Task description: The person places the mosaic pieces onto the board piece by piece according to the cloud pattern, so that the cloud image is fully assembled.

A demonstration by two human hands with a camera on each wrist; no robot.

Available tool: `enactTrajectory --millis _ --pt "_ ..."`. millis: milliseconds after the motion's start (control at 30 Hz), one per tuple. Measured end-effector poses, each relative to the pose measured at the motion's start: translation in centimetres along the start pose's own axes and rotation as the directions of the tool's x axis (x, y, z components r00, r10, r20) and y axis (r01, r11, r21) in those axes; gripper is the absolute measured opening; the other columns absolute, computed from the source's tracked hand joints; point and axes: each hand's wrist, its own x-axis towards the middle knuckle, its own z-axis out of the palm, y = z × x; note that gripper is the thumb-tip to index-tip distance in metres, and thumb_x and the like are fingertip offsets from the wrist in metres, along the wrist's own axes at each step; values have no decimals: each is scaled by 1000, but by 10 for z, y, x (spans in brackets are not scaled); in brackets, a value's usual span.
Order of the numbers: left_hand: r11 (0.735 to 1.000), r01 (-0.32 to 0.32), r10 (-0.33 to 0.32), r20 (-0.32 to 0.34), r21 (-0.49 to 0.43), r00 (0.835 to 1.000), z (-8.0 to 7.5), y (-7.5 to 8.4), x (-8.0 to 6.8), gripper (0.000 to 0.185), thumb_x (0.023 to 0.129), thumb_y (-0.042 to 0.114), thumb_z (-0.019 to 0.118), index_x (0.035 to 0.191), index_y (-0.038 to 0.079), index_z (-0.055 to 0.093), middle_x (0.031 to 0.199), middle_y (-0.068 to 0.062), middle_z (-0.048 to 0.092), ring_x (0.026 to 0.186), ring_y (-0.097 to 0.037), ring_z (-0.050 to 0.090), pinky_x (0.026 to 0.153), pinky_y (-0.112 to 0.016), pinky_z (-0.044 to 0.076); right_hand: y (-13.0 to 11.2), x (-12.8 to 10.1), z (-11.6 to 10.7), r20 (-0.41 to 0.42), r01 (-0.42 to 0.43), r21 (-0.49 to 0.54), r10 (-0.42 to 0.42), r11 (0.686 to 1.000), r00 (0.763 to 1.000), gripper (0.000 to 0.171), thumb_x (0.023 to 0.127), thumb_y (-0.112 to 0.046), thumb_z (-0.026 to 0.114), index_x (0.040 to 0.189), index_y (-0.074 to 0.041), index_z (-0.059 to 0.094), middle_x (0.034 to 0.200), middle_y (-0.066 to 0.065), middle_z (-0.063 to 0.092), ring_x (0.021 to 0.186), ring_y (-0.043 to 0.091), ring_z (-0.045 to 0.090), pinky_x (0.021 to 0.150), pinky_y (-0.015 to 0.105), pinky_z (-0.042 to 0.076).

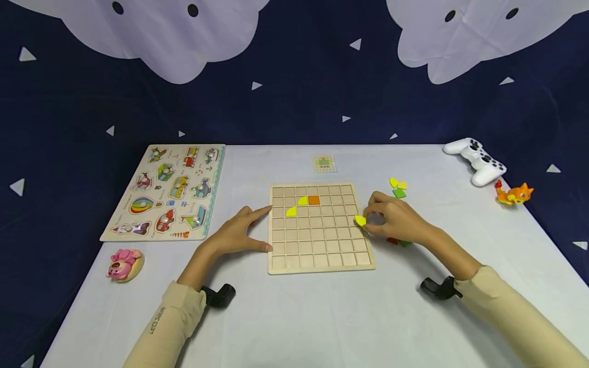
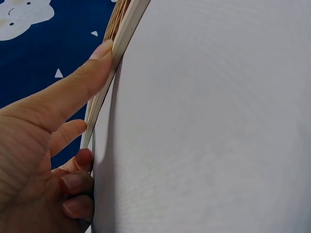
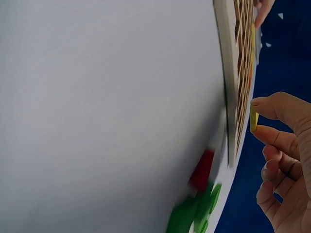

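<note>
A square wooden grid board (image 1: 321, 228) lies mid-table. In its upper left cells sit two yellow rounded tiles (image 1: 291, 211) and an orange square tile (image 1: 314, 200). My left hand (image 1: 236, 232) rests at the board's left edge, thumb and index finger spread and touching its side; the left wrist view shows the thumb (image 2: 80, 82) pressed to the rim. Between thumb and index finger my right hand (image 1: 397, 217) pinches a yellow tile (image 1: 360, 220), over the board's right edge. The right wrist view shows that yellow tile (image 3: 253, 118) edge-on, the other fingers curled.
Yellow tiles (image 1: 402, 185) and a green tile (image 1: 399, 193) lie beyond my right hand; a red tile (image 3: 201, 170) and green ones lie under it. Around stand a pattern card (image 1: 324, 163), a picture puzzle (image 1: 165, 197), a pink toy (image 1: 124, 264), a game controller (image 1: 478, 159) and an orange figurine (image 1: 514, 194).
</note>
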Motion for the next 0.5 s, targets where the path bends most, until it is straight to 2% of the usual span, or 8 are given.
enactTrajectory --millis 300,500 --pt "1000 16 -16 -1 -9 1000 -1 1 0 103 68 42 89 155 25 36 98 -6 41 82 -20 39 72 -34 34 -27 31 17 20 74 62 -75 995 997 18 77 -18 83 92 -10 76 94 -2 56 75 14 53 65 27 46" --pt "1000 8 -8 0 -8 1000 0 0 1 103 69 42 89 155 25 36 96 -6 39 80 -19 37 70 -34 32 -41 48 26 33 115 53 -117 992 993 18 78 -22 81 91 -11 76 94 -3 56 76 11 52 68 29 48"
